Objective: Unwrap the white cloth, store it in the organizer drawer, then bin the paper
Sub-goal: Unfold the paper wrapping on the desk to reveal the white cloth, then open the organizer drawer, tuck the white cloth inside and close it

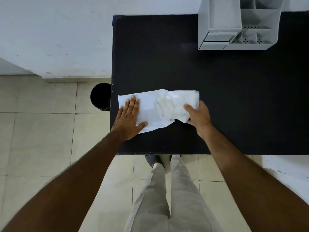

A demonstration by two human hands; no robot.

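Note:
A sheet of white paper [148, 108] lies spread on the black table [234, 97] near its left front corner. My left hand [129, 118] rests flat on the paper's left part, fingers apart. On the paper's right end sits the rumpled white cloth [177, 104]. My right hand [199, 116] grips the cloth's right edge, thumb on top. A grey organizer [217, 46] stands at the table's far right, with a small drawer [217, 38] pulled partly out at its lower left. A black bin [100, 96] stands on the floor just left of the table.
The table's left edge runs close to my left hand, with the bin right below it. A white wall is behind the table. Tiled floor and my own legs show below the table's front edge.

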